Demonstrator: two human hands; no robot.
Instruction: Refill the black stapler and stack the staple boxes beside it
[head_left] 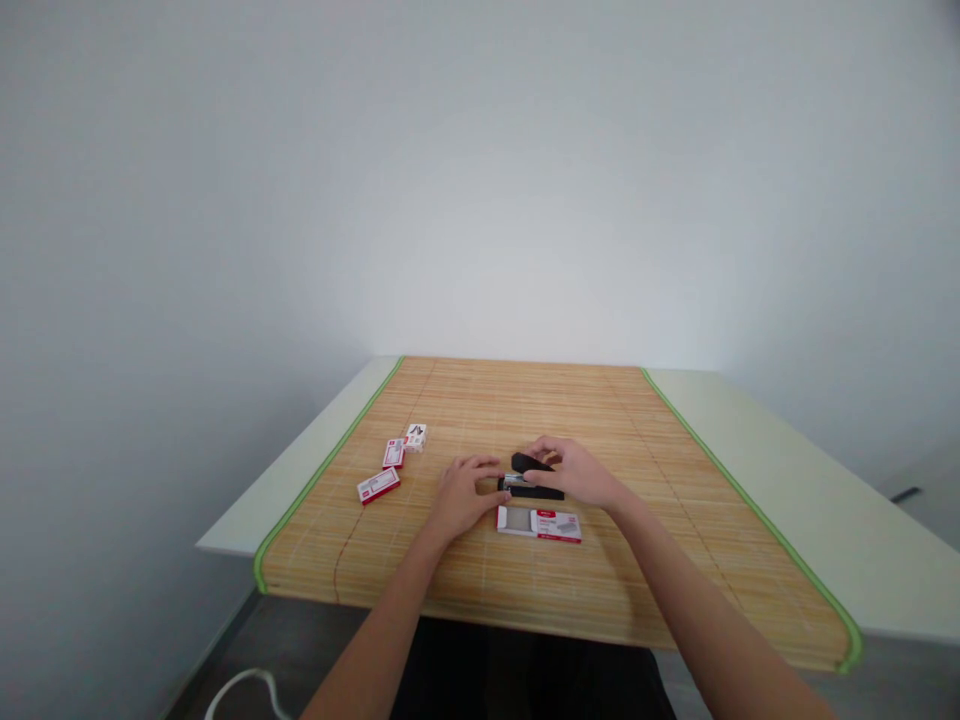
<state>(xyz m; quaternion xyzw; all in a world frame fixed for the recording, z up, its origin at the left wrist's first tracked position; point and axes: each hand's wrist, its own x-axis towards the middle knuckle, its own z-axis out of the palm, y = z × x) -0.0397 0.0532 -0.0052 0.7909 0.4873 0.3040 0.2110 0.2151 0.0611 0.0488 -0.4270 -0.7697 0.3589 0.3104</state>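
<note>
At the middle of a pale worktop (787,480), on a bamboo mat (675,560) edged in green, lay a black stapler (534,490), its upper arm lifted away from the base so that the silver staple channel showed. The person's right hand (576,472) was curled over the raised black top, gripping it from the right. The left hand (463,496) rested on the mat just to the left, its fingertips touching the silver front end of the stapler; whether they pinched it or only steadied it could not be told.

Just in front of the stapler, nearer the person, lay an open staple box (538,523), red and white, with a grey strip of staples showing at its left end. Well apart to the left sat three more small staple boxes (379,486), also red and white. Print ran across every box, but it was too small to read. A plain white wall (480,180) rose behind the worktop.
</note>
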